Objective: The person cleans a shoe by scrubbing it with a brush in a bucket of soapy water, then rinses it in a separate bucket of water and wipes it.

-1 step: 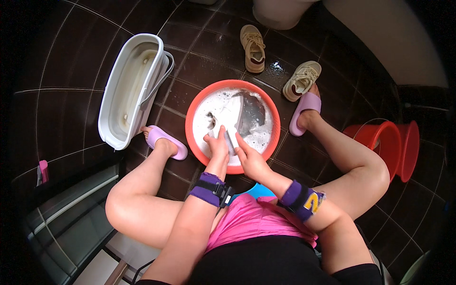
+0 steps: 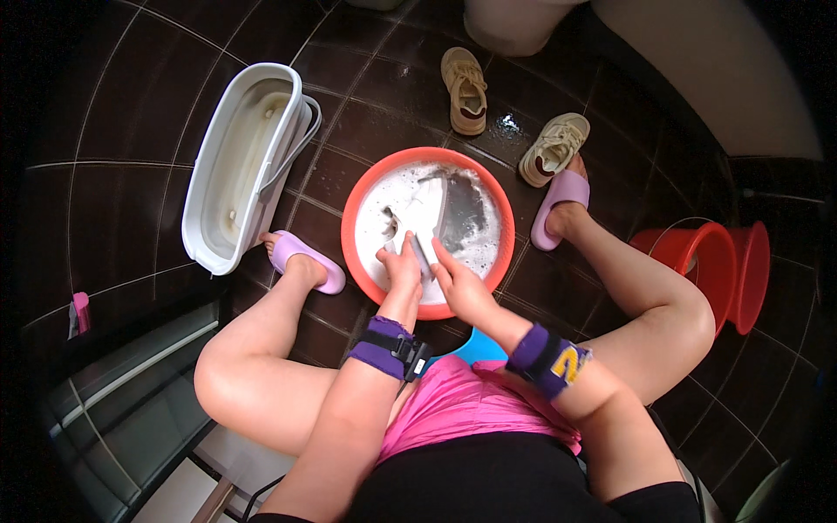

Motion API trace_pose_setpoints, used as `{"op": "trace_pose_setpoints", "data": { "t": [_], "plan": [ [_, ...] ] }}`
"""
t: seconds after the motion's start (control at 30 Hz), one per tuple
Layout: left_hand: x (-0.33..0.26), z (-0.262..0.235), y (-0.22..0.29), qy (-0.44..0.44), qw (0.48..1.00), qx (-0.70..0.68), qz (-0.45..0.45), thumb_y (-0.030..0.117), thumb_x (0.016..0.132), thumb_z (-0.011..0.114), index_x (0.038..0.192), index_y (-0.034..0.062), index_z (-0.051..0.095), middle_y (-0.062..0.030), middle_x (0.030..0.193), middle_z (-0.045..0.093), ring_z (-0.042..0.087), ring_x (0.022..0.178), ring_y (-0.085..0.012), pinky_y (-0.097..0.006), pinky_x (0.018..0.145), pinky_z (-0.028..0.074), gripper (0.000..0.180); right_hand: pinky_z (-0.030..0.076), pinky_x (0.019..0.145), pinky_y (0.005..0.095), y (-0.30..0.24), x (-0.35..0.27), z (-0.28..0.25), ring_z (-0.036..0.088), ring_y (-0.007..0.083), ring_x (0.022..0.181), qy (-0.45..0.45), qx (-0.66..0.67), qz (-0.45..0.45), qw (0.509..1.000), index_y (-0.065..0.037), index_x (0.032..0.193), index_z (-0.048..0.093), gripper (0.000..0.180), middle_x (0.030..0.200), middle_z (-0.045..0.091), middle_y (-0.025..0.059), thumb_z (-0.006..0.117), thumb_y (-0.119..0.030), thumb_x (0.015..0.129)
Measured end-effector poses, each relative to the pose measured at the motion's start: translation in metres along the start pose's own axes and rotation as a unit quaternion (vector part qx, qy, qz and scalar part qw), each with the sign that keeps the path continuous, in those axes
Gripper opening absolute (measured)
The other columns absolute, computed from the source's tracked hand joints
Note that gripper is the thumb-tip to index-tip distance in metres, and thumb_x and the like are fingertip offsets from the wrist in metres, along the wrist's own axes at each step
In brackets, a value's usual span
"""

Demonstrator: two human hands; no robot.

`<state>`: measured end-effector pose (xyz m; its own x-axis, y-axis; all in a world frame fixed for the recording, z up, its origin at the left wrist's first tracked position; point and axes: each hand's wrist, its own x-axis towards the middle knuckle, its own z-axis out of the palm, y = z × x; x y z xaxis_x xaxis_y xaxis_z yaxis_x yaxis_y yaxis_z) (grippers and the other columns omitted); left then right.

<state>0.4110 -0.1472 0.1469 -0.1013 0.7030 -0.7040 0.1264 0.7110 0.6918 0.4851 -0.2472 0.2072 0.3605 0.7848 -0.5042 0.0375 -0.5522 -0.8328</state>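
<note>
A round red basin [image 2: 350, 253] of sudsy grey water stands on the floor between my feet. Leaning in it is a white shoe [image 2: 422, 207], partly covered by foam. My left hand [image 2: 401, 268] is closed on the shoe's near end, fingers pointing away from me. My right hand [image 2: 459, 283] is closed just to its right, around a slim white piece [image 2: 428, 250] lying against the shoe. The palm hides most of that piece, so its kind is unclear. Both hands are over the near half of the basin.
A long white-grey bucket [image 2: 193, 183] with a handle stands left. Two cream sneakers [image 2: 465, 87] sit beyond the basin, the right one near my foot in a lilac slipper [image 2: 558, 205]. Red buckets [image 2: 708, 261] are at right. Something blue [image 2: 479, 347] shows below the basin. The dark tiles [image 2: 349, 131] look wet.
My right hand has shifted slightly against the shoe, and less of the slim white piece shows. My left hand keeps nearly the same place.
</note>
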Motion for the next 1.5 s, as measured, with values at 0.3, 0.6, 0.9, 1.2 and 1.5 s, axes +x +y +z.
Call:
{"op": "trace_pose_setpoints", "data": {
  "t": [0.3, 0.6, 0.9, 1.2, 1.5],
  "plan": [
    [-0.047, -0.022, -0.003, -0.17, 0.984, -0.015, -0.06, 0.034, 0.094, 0.056, 0.133, -0.0011, 0.039, -0.0198, 0.118, 0.057, 0.062, 0.102, -0.03, -0.056, 0.073, 0.054, 0.055, 0.045, 0.045, 0.036, 0.142, 0.077, -0.048, 0.056, 0.0212, 0.048, 0.142, -0.103, 0.026, 0.984, -0.013, 0.148, 0.03, 0.056, 0.078, 0.065, 0.0161, 0.045, -0.025, 0.096],
    [-0.061, -0.087, -0.004, -0.071, 0.997, -0.006, 0.002, 0.036, 0.098, 0.05, 0.121, -0.0045, 0.058, -0.0104, 0.114, 0.062, 0.058, 0.1, -0.0178, -0.03, 0.085, 0.044, 0.048, 0.05, 0.07, 0.032, 0.01, -0.047, -0.011, 0.062, 0.0224, 0.082, 0.121, -0.033, -0.063, 0.99, -0.013, 0.146, 0.035, 0.052, 0.111, 0.063, 0.0167, 0.049, -0.022, 0.097],
    [-0.044, -0.183, -0.026, -0.183, 0.963, -0.196, -0.015, 0.034, 0.098, 0.05, 0.117, -0.0031, 0.057, -0.0112, 0.108, 0.062, 0.06, 0.096, -0.018, -0.033, 0.082, 0.049, 0.042, 0.047, 0.061, 0.0534, -0.049, -0.108, 0.131, 0.063, 0.043, 0.066, 0.113, -0.326, -0.11, 0.932, -0.027, 0.146, 0.034, 0.052, 0.075, 0.065, 0.0242, 0.048, -0.03, 0.095],
    [-0.003, -0.297, -0.039, -0.246, 0.866, -0.389, -0.195, 0.036, 0.097, 0.05, 0.129, 0.0028, 0.048, -0.0135, 0.122, 0.057, 0.056, 0.11, -0.0279, -0.043, 0.095, 0.046, 0.046, 0.049, 0.062, 0.0517, -0.052, -0.177, 0.271, 0.063, 0.0449, 0.071, 0.053, -0.365, -0.099, 0.924, -0.023, 0.147, 0.032, 0.053, 0.08, 0.062, 0.0294, 0.048, -0.026, 0.096],
    [0.007, -0.363, -0.071, -0.146, 0.918, -0.337, -0.146, 0.048, 0.1, 0.04, 0.128, -0.0045, 0.048, -0.0154, 0.129, 0.053, 0.055, 0.111, -0.0246, -0.037, 0.092, 0.048, 0.061, 0.047, 0.061, 0.0521, -0.043, -0.188, 0.339, 0.062, 0.0468, 0.071, 0.087, -0.347, -0.187, 0.915, -0.02, 0.148, 0.031, 0.057, 0.077, 0.062, 0.0299, 0.051, -0.02, 0.095]
  ]
}}
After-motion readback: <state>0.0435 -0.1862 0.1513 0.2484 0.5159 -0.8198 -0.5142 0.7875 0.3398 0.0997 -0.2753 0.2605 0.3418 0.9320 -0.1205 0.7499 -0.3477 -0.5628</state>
